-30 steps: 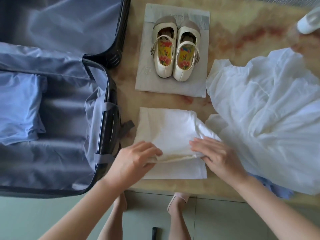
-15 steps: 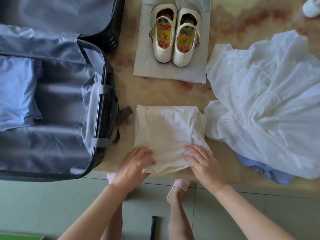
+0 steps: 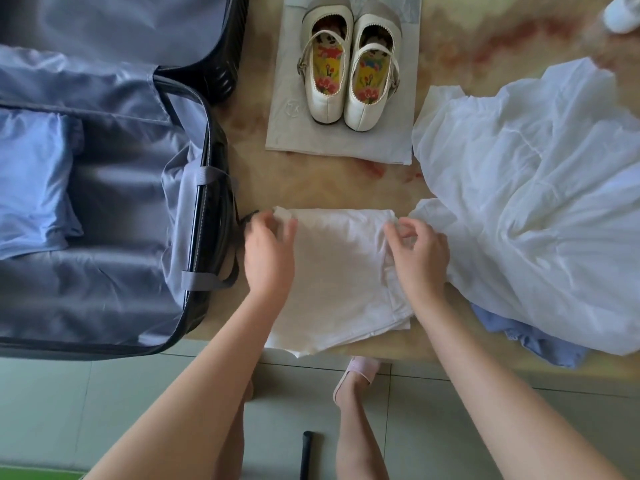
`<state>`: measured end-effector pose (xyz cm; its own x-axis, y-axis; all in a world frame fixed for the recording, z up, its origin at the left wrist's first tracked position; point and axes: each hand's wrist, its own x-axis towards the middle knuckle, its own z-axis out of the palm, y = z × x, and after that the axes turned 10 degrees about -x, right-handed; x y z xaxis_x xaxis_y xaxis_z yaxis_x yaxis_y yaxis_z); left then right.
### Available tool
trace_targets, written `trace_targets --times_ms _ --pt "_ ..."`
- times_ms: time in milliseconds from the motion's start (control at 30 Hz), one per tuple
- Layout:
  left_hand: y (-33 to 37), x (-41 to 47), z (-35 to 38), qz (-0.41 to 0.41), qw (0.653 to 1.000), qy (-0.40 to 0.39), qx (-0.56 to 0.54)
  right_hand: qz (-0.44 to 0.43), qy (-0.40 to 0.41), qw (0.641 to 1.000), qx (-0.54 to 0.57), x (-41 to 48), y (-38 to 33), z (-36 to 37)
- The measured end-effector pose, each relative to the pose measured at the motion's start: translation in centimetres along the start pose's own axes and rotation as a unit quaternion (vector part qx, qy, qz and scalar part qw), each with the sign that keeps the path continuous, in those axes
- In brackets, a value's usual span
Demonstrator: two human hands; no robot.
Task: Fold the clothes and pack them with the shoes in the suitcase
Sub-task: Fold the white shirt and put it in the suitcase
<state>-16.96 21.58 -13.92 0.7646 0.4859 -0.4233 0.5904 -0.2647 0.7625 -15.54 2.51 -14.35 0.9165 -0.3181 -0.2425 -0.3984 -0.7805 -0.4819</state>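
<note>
The folded white garment (image 3: 339,271) lies on the table (image 3: 311,188) between the open suitcase (image 3: 121,237) and a loose white dress (image 3: 536,202), shoes (image 3: 349,71) beyond. I see the right hand (image 3: 419,251), grip pinching the garment's far right corner; the left hand (image 3: 270,252) curls at the far left corner (blurred: I cannot tell its grip).

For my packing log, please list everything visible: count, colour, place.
hard-shell suitcase: 1, black, open, left
folded blue cloth: 1, light blue, inside suitcase
strapped shoes: 2, cream, on bag
flat dust bag: 1, grey, far side
folded white garment: 1, white, near edge
loose sheer garment: 1, white, right
crumpled garment: 1, blue, beneath it
marbled table: 1, beige, centre
slipper: 1, pink, floor
left hand: 1, white garment's far-left corner
right hand: 1, its far-right corner
</note>
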Motion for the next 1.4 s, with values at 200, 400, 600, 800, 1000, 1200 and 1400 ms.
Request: trace_targets --times_ms 200,400,600,800,1000,1200,1400 --pt "0.6 3.2 0.1 -0.121 0.988 0.014 -0.092 0.097 -0.026 0.995 -0.026 2.5 -1.7 1.8" --pt "0.7 5.1 1.1 -0.136 0.976 0.076 -0.154 0.102 0.039 0.994 0.004 3.9 -1.3 1.5" --pt "1.9 5.9 1.2 -0.12 0.976 0.028 -0.177 0.062 0.046 0.996 -0.05 5.6 -1.3 1.6" --pt "0.4 4.8 0.4 -0.065 0.983 0.002 -0.174 -0.018 0.024 0.996 -0.089 1.6 0.9 0.3" --pt "1.2 6.6 1.8 -0.049 0.981 0.016 -0.187 0.008 0.052 0.998 -0.042 0.6 2.0 1.6" --pt "0.0 3.7 0.5 -0.027 0.994 -0.024 -0.107 -0.013 0.027 0.999 -0.019 -2.7 3.7 0.6" --pt "-2.6 2.4 0.1 -0.005 0.999 -0.022 -0.039 0.04 0.015 0.997 -0.062 -4.5 5.9 1.9"
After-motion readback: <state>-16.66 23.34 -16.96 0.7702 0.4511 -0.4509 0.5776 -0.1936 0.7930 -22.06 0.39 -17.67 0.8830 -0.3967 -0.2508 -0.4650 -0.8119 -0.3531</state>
